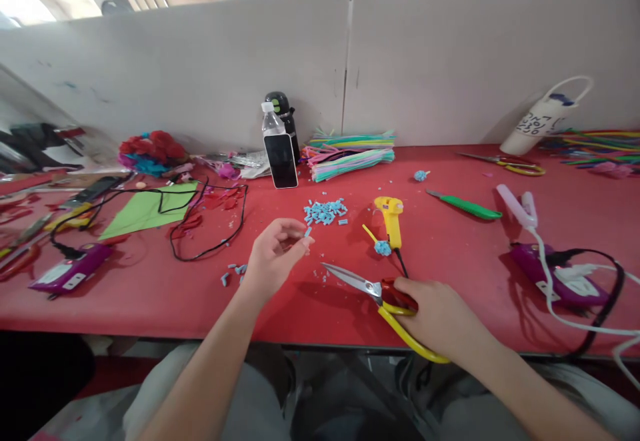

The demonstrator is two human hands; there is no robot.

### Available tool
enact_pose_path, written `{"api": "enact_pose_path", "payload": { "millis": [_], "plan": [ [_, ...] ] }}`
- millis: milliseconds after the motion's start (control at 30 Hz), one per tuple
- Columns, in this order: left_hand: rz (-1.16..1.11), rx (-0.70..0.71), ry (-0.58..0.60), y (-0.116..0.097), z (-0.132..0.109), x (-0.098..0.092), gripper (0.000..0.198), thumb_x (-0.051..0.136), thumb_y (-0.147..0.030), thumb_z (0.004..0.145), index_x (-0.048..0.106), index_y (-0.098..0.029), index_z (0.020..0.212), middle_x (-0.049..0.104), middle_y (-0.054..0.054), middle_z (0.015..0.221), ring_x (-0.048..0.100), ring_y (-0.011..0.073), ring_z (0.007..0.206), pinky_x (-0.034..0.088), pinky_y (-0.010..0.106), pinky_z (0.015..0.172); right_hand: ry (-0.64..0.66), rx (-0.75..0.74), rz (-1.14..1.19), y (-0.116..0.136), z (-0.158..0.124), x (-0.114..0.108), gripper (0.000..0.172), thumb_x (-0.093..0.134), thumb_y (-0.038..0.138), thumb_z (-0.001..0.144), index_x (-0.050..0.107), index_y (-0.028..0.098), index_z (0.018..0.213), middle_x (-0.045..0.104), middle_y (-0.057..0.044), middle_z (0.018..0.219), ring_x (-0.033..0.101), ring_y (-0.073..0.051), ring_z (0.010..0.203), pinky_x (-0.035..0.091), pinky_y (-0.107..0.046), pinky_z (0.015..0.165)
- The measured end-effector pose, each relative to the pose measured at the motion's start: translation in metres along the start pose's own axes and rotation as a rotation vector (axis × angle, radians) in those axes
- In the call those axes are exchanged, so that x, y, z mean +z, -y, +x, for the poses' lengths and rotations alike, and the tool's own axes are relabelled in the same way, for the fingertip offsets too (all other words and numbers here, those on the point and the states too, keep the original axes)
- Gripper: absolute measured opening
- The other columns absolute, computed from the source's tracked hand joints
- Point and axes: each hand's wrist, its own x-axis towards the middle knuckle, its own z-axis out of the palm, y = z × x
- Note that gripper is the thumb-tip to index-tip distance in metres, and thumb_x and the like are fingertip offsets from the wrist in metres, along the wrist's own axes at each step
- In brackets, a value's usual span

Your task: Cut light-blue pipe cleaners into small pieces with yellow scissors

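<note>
My left hand (274,254) pinches a short light-blue piece of chenille stem (308,232) between thumb and fingertips, just in front of a small pile of similar cut pieces (325,212). My right hand (443,314) is closed around the handles of a pair of scissors (373,288) with red and yellow grips. The blades point left and lie nearly together, low over the table's front. Beyond them lies a yellow glue gun (390,218). A fluffy blue ball (383,248) on a yellow stem touches or lies close to it.
Red table (290,301). A phone (281,161) leans on bottles at the back, beside bundled chenille stems (353,154). To the right are a green-handled knife (467,206) and a purple power strip (560,274) with cables. On the left, a black cable (207,254) loops near green paper (150,209).
</note>
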Motion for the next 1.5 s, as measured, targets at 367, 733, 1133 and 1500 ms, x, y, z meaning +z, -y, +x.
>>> {"api": "enact_pose_path", "payload": {
  "millis": [367,733,1133,1500],
  "plan": [
    [-0.119,-0.073,0.014,0.009,-0.008,0.004,0.019,0.072,-0.029,0.081,0.072,-0.016,0.096,0.075,0.006,0.087,0.070,0.0156,0.079,0.058,0.029,0.079,0.015,0.016,-0.035,-0.001,0.001,0.003,0.014,0.057,0.038,0.082,0.058,0.025,0.078,0.070,-0.004,0.071,0.065,-0.023,0.064,0.026,-0.025,0.052],
    [-0.140,-0.063,0.036,0.006,-0.006,0.004,0.016,0.067,-0.027,0.086,0.061,-0.015,0.096,0.075,0.005,0.084,0.069,0.0126,0.072,0.056,0.025,0.072,0.012,0.010,-0.054,0.001,0.000,0.001,0.018,0.055,0.040,0.083,0.056,0.024,0.075,0.069,-0.003,0.069,0.064,-0.022,0.064,0.026,-0.025,0.052],
    [-0.110,-0.105,0.106,0.016,-0.006,0.001,0.019,0.069,-0.031,0.084,0.068,-0.015,0.094,0.076,0.005,0.084,0.070,0.0133,0.072,0.057,0.027,0.075,-0.017,0.010,-0.056,-0.001,-0.001,0.002,0.019,0.057,0.041,0.082,0.055,0.024,0.074,0.067,-0.002,0.067,0.062,-0.021,0.061,0.025,-0.025,0.052],
    [0.348,0.124,0.128,0.010,-0.009,-0.006,0.018,0.058,-0.033,0.092,0.065,-0.017,0.087,0.067,0.002,0.079,0.061,0.0125,0.072,0.048,0.023,0.067,-0.114,-0.017,0.111,-0.008,-0.003,0.007,0.035,0.059,0.051,0.083,0.043,0.024,0.066,0.053,0.002,0.056,0.051,-0.017,0.053,0.026,-0.024,0.050]
  ]
}}
